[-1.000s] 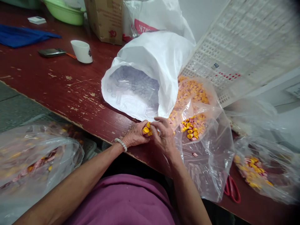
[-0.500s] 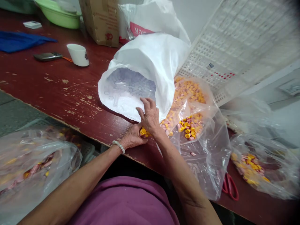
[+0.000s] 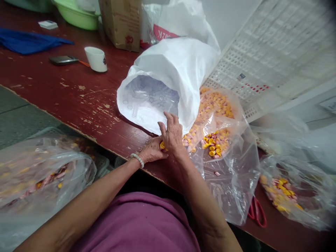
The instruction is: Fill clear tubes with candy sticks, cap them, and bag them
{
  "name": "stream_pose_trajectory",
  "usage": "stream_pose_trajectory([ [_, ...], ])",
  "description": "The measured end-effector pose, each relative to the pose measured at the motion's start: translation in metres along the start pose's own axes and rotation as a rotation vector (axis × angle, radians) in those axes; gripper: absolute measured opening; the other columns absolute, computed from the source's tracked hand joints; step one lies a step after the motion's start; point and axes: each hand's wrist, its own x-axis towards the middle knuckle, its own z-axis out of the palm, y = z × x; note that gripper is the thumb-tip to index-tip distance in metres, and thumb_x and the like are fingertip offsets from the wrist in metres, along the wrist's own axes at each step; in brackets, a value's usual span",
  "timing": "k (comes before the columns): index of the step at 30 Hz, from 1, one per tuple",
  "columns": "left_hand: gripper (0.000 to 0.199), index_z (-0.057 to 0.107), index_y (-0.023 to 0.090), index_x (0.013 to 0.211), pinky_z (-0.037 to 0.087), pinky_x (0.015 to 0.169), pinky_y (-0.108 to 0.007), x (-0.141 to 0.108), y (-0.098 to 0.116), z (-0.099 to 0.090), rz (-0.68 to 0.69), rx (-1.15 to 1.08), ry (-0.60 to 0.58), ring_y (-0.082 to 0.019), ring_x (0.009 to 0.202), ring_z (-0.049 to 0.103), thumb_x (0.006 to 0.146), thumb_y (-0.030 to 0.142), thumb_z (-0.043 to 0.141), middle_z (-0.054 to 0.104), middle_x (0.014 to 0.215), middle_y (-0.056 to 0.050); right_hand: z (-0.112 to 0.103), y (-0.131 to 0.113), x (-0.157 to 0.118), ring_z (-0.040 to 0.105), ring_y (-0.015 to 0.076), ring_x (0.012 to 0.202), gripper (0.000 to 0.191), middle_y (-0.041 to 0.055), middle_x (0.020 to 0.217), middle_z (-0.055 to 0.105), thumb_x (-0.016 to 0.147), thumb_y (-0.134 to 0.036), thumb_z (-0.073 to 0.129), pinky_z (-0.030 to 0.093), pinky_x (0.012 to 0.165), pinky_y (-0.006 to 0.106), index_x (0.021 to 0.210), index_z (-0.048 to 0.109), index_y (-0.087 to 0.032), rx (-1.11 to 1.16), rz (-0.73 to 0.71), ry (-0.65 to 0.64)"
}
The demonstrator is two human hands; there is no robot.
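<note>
My left hand (image 3: 152,150), with a pale bead bracelet (image 3: 138,160) on its wrist, is closed around small yellow-rimmed caps (image 3: 162,145); how many is hidden. Against its fingertips lies my right hand (image 3: 173,136), thumb and fingers apart, its heel covering part of the caps. Just beyond both hands a white sack (image 3: 164,57) lies on its side, mouth towards me, with clear plastic tubes (image 3: 149,92) inside. Right of my right hand, a clear plastic bag (image 3: 228,178) holds many yellow and pink caps (image 3: 214,145).
The worn red table (image 3: 78,91) carries a white cup (image 3: 96,59), a phone-like device (image 3: 63,60) and a cardboard box (image 3: 120,26). A white crate (image 3: 252,66) leans at the right. Red-handled scissors (image 3: 258,211) lie near another bag (image 3: 296,192). A filled bag (image 3: 47,182) stands lower left.
The whole view has shifted slightly, so most things sit further right. My right hand covers more of the yellow caps than before. Both hands otherwise keep nearly the same pose.
</note>
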Motion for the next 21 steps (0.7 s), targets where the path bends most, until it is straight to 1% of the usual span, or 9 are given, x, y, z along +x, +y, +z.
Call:
stream_pose_trajectory([
  [3,0.029,0.054,0.016,0.08,0.038,0.056,-0.022,-0.001,0.005,0.0,-0.022,-0.012,0.008,-0.01,0.06,0.048,0.056,0.022,0.069,0.056,0.068,0.005,-0.004,0.021,0.007,0.058,0.0176,0.092,0.053,0.0133,0.119,0.053,0.093,-0.051,0.025,0.048,0.078,0.034,0.126,0.045,-0.016,0.374,0.314,0.064],
  [5,0.031,0.052,0.016,0.078,0.037,0.053,-0.02,-0.002,0.008,0.0,-0.038,-0.123,-0.001,-0.009,0.058,0.046,0.054,0.021,0.07,0.054,0.066,0.005,-0.017,0.033,0.007,0.061,0.0161,0.084,0.056,0.0137,0.119,0.053,0.093,-0.051,0.017,0.05,0.071,0.033,0.128,0.042,-0.016,0.564,0.551,0.132],
  [7,0.034,0.05,0.016,0.078,0.039,0.055,-0.021,-0.006,0.012,0.0,-0.072,-0.312,-0.007,-0.009,0.06,0.049,0.051,0.016,0.07,0.056,0.07,0.004,-0.037,0.035,0.0,0.061,0.0169,0.086,0.057,0.0128,0.121,0.053,0.092,-0.052,0.014,0.05,0.072,0.034,0.126,0.044,-0.017,0.617,0.567,0.11],
  [8,0.035,0.051,0.015,0.079,0.041,0.056,-0.021,-0.008,0.014,-0.001,-0.095,-0.404,-0.009,-0.009,0.062,0.051,0.049,0.013,0.07,0.057,0.072,0.004,-0.047,0.031,-0.006,0.06,0.0177,0.09,0.055,0.0122,0.122,0.053,0.092,-0.052,0.017,0.049,0.075,0.035,0.124,0.047,-0.018,0.592,0.482,0.06],
  [10,0.036,0.054,0.015,0.08,0.042,0.058,-0.022,-0.014,0.02,-0.003,-0.136,-0.565,0.01,-0.009,0.063,0.052,0.048,0.01,0.069,0.058,0.072,0.004,-0.066,0.016,-0.022,0.056,0.021,0.104,0.053,0.0123,0.127,0.051,0.089,-0.054,0.031,0.045,0.087,0.04,0.125,0.047,-0.018,0.456,0.199,-0.102],
  [12,0.034,0.057,0.014,0.079,0.041,0.057,-0.021,-0.021,0.024,-0.006,-0.174,-0.712,0.018,-0.009,0.061,0.05,0.048,0.006,0.067,0.057,0.07,0.004,-0.075,-0.005,-0.038,0.047,0.0263,0.118,0.066,0.0144,0.134,0.046,0.08,-0.056,0.051,0.038,0.098,0.046,0.133,0.04,-0.017,0.251,-0.101,-0.259],
  [14,0.028,0.057,0.014,0.071,0.038,0.053,-0.021,-0.03,0.026,-0.008,-0.22,-0.833,0.024,-0.008,0.058,0.048,0.046,0.002,0.062,0.055,0.065,0.004,-0.072,-0.024,-0.052,0.039,0.0308,0.125,0.083,0.0154,0.14,0.041,0.07,-0.053,0.065,0.033,0.101,0.05,0.138,0.034,-0.017,0.061,-0.31,-0.357],
  [17,0.016,0.053,0.013,0.056,0.035,0.048,-0.021,-0.046,0.026,-0.009,-0.32,-0.899,0.064,-0.009,0.052,0.045,0.044,0.003,0.056,0.05,0.054,0.004,-0.054,-0.042,-0.066,0.043,0.0314,0.119,0.08,0.0154,0.135,0.047,0.069,-0.039,0.07,0.038,0.096,0.048,0.136,0.035,-0.015,-0.049,-0.446,-0.39],
  [21,0.014,0.052,0.013,0.052,0.037,0.046,-0.024,-0.077,0.019,-0.011,-0.443,-0.966,0.141,-0.011,0.049,0.046,0.041,0.007,0.056,0.051,0.051,0.002,-0.027,-0.06,-0.075,0.051,0.0303,0.096,0.061,0.0165,0.111,0.06,0.07,-0.026,0.068,0.045,0.082,0.046,0.125,0.046,-0.01,-0.023,-0.572,-0.337],
])
